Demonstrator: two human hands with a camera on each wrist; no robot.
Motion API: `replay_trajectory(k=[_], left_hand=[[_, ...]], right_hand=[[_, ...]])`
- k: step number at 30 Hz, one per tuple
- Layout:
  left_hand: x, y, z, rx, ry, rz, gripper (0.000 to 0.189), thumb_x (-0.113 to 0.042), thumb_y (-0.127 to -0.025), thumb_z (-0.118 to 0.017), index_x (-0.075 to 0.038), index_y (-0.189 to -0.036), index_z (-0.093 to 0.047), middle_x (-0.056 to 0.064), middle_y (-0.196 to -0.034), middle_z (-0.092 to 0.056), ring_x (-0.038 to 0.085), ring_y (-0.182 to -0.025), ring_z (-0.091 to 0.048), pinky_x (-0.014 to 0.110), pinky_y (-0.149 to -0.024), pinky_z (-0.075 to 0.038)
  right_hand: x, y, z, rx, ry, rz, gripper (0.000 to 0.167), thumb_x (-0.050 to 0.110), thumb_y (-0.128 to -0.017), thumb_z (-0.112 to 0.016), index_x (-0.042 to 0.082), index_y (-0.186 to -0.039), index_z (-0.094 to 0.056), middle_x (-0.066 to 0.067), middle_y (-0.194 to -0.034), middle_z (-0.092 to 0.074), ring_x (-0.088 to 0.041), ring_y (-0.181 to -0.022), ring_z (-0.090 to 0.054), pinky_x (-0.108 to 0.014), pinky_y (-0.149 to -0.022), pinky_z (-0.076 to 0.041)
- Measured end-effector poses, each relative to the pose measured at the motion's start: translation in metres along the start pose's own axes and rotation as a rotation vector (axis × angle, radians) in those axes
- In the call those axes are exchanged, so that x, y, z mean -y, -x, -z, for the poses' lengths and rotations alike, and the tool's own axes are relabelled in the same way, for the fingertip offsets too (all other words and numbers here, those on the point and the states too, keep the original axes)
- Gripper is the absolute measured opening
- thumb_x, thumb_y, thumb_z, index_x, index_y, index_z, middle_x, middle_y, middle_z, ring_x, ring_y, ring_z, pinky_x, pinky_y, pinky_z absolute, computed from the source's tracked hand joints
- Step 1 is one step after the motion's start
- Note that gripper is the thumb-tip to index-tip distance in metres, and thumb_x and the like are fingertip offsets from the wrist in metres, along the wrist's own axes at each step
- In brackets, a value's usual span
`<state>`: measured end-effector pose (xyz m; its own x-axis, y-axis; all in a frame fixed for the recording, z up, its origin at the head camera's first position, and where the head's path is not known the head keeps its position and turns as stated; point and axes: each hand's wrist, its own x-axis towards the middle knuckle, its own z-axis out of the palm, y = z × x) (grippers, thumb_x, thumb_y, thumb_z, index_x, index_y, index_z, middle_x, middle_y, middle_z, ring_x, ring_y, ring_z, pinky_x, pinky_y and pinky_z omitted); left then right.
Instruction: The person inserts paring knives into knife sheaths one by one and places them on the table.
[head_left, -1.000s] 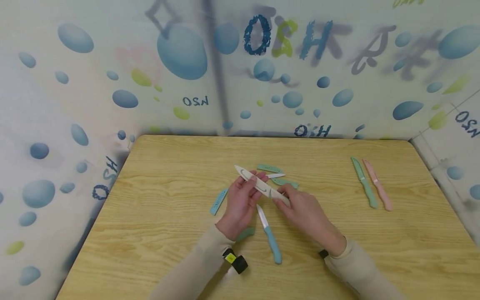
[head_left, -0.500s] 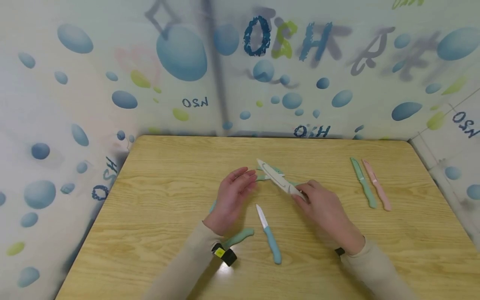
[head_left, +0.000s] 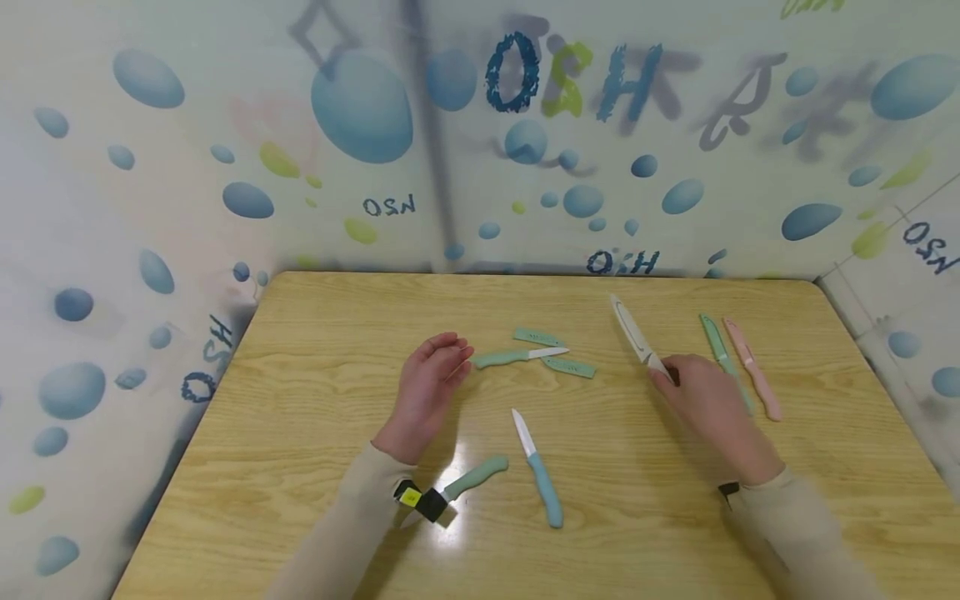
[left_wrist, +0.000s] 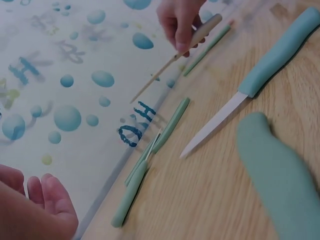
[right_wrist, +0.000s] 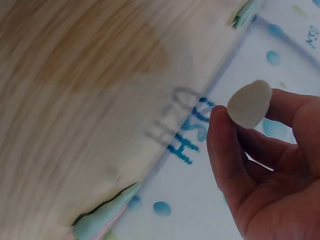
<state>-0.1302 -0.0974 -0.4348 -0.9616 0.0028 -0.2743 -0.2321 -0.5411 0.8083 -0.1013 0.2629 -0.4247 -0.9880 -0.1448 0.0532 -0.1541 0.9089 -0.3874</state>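
Observation:
My right hand [head_left: 708,408] grips the handle of a cream knife [head_left: 632,332] in its cream sheath, held above the table with the tip toward the back. In the right wrist view the rounded butt of that cream handle [right_wrist: 250,106] shows between thumb and fingers. My left hand [head_left: 429,390] hovers left of centre with loosely bent fingers, holding nothing. Just right of its fingertips lies a bare green-handled knife [head_left: 504,358]. Two green sheaths [head_left: 537,337] lie around its blade. Another green-handled knife [head_left: 480,475] is partly covered by the left wrist camera.
A blue-handled knife [head_left: 547,492] lies bare at the front centre, blade pointing back. On the right, a green sheathed knife [head_left: 716,337] and a pink sheathed knife [head_left: 756,375] lie side by side, the green one partly behind my right hand. A patterned wall stands behind the wooden table [head_left: 360,308].
The left hand has let go of the cream sheathed knife and drawn back left, now covering the blue sheath. The right hand has carried the knife rightward, toward the green and pink knives.

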Motion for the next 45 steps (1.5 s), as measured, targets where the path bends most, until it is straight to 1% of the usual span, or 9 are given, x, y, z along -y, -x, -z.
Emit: replay_trajectory(k=[2, 7, 13, 16, 22, 29, 34, 40, 45], left_hand=[[-0.002, 0.0, 0.002, -0.004, -0.002, -0.003, 0.012, 0.001, -0.102, -0.053, -0.007, -0.107, -0.059, 0.002, -0.103, -0.066, 0.016, -0.099, -0.068, 0.028, -0.093, -0.056], [-0.005, 0.0, 0.006, -0.032, 0.031, -0.008, 0.015, 0.002, -0.103, -0.051, -0.009, -0.102, -0.061, 0.001, -0.1, -0.067, 0.015, -0.096, -0.068, 0.026, -0.09, -0.057], [-0.009, -0.003, 0.012, -0.065, 0.055, -0.022, 0.018, 0.002, -0.103, -0.051, -0.011, -0.098, -0.062, 0.001, -0.098, -0.066, 0.015, -0.093, -0.068, 0.025, -0.086, -0.056], [-0.011, -0.004, 0.014, -0.076, 0.057, -0.019, 0.018, 0.001, -0.103, -0.052, -0.012, -0.096, -0.063, 0.001, -0.098, -0.067, 0.015, -0.093, -0.069, 0.025, -0.085, -0.057], [-0.013, -0.004, 0.017, -0.083, 0.067, -0.014, 0.019, 0.001, -0.104, -0.052, -0.012, -0.096, -0.063, 0.001, -0.098, -0.067, 0.016, -0.093, -0.069, 0.025, -0.084, -0.057], [-0.014, -0.005, 0.019, -0.105, 0.071, 0.0, 0.017, 0.001, -0.104, -0.05, -0.012, -0.1, -0.061, 0.001, -0.097, -0.067, 0.015, -0.093, -0.068, 0.025, -0.085, -0.057], [-0.017, -0.006, 0.022, -0.12, 0.09, 0.01, 0.016, 0.001, -0.104, -0.05, -0.011, -0.102, -0.06, 0.001, -0.098, -0.066, 0.016, -0.094, -0.067, 0.024, -0.084, -0.057], [-0.02, -0.008, 0.03, -0.126, 0.079, 0.004, 0.013, 0.0, -0.104, -0.051, -0.011, -0.105, -0.059, 0.0, -0.099, -0.066, 0.016, -0.096, -0.066, 0.026, -0.094, -0.055], [-0.025, -0.01, 0.039, -0.111, -0.018, -0.035, 0.012, 0.001, -0.104, -0.051, -0.006, -0.109, -0.06, 0.0, -0.098, -0.068, 0.016, -0.098, -0.067, 0.035, -0.107, -0.05]], right_hand=[[-0.009, 0.0, 0.001, 0.016, -0.008, -0.014, 0.031, 0.021, -0.105, -0.062, 0.008, -0.077, -0.063, 0.001, -0.057, -0.042, -0.015, -0.05, -0.038, -0.028, -0.046, -0.028], [-0.029, 0.002, 0.004, 0.04, 0.0, -0.064, 0.034, 0.023, -0.106, -0.058, 0.007, -0.078, -0.064, 0.003, -0.054, -0.043, -0.014, -0.046, -0.04, -0.027, -0.043, -0.03], [-0.046, 0.005, 0.007, 0.012, 0.073, -0.072, 0.042, 0.02, -0.105, -0.054, 0.011, -0.064, -0.051, 0.002, -0.05, -0.041, -0.014, -0.042, -0.039, -0.028, -0.04, -0.031], [-0.052, 0.005, 0.006, 0.01, 0.087, -0.093, 0.043, 0.019, -0.105, -0.052, 0.012, -0.063, -0.049, 0.0, -0.05, -0.042, -0.015, -0.042, -0.039, -0.029, -0.039, -0.031], [-0.058, 0.004, 0.005, 0.049, 0.135, -0.133, 0.041, 0.019, -0.104, -0.052, 0.009, -0.064, -0.05, -0.003, -0.053, -0.046, -0.017, -0.043, -0.043, -0.031, -0.038, -0.033], [-0.061, 0.002, 0.004, 0.04, 0.179, -0.144, 0.041, 0.02, -0.103, -0.058, 0.006, -0.065, -0.049, -0.005, -0.051, -0.047, -0.021, -0.043, -0.045, -0.034, -0.037, -0.035], [-0.061, -0.001, 0.004, 0.065, 0.182, -0.168, 0.04, 0.022, -0.103, -0.056, 0.004, -0.068, -0.05, -0.007, -0.053, -0.051, -0.022, -0.044, -0.048, -0.035, -0.037, -0.038], [-0.059, 0.001, 0.003, 0.025, 0.197, -0.147, 0.044, 0.025, -0.103, -0.058, 0.005, -0.065, -0.048, -0.006, -0.05, -0.048, -0.021, -0.042, -0.045, -0.035, -0.036, -0.036], [-0.056, 0.003, 0.001, -0.053, 0.228, -0.153, 0.047, 0.031, -0.105, -0.056, 0.001, -0.068, -0.048, -0.011, -0.055, -0.046, -0.026, -0.043, -0.043, -0.038, -0.034, -0.034]])
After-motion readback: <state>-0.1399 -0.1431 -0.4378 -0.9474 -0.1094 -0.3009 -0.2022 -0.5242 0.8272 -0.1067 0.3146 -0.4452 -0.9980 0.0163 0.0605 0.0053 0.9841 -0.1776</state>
